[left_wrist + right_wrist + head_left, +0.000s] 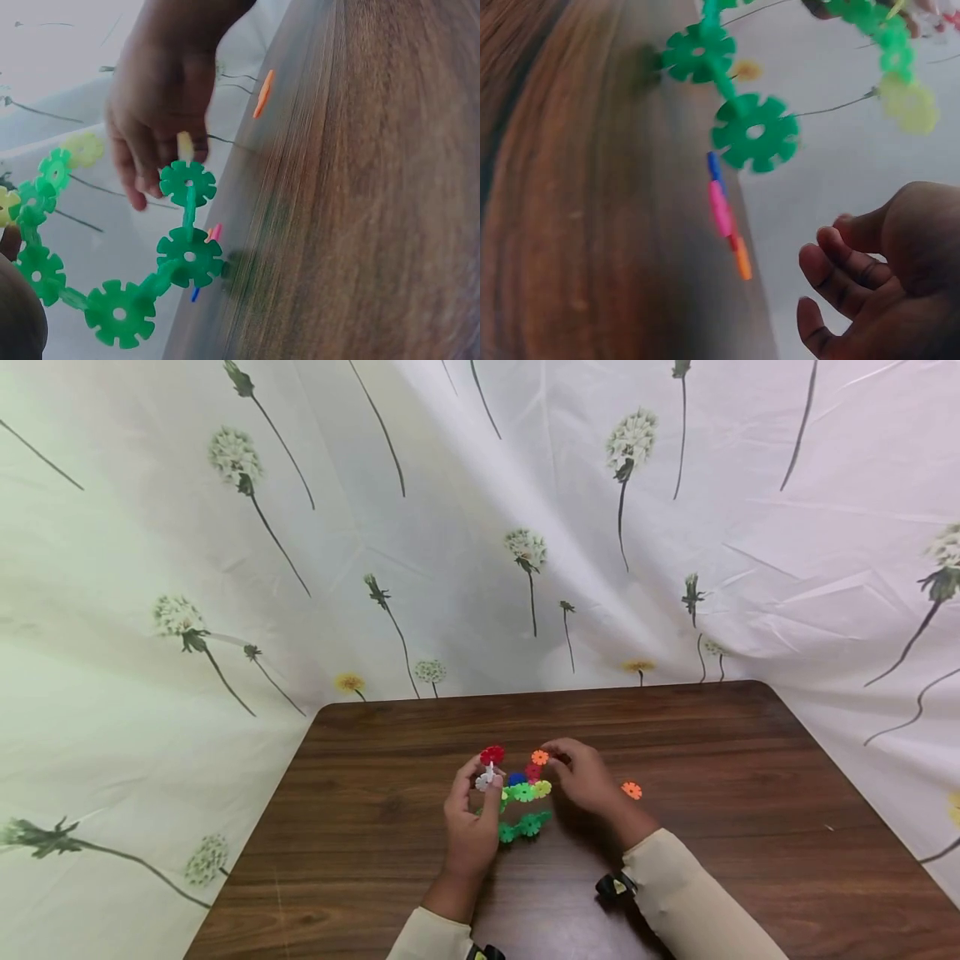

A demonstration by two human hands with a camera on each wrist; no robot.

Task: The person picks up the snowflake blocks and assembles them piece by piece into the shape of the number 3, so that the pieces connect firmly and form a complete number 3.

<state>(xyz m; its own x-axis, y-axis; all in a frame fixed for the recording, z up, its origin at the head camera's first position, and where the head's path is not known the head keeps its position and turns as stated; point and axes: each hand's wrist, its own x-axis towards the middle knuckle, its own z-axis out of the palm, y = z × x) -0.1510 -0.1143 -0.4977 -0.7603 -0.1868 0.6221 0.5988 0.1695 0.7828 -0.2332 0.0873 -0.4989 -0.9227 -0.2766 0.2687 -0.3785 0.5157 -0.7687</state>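
My left hand [471, 828] grips a chain of interlocking plastic flower discs, its thumb and fingers bent around one end. A red disc [492, 755] and a white disc [483, 782] stand out at those fingertips. From there green discs [120, 313] curve round in an open loop above the table, with a yellow disc [907, 103] at the far end. Close to that end is my right hand [587, 779]; its fingers [840, 279] are loosely bent, with nothing between them in the right wrist view.
Beyond the loop, a short row of joined discs [720, 210] in blue, pink, red and orange lies on the wooden table [360, 827]. A single orange disc [632, 790] lies right of my right hand. A dandelion-print cloth [465, 527] hangs behind the table.
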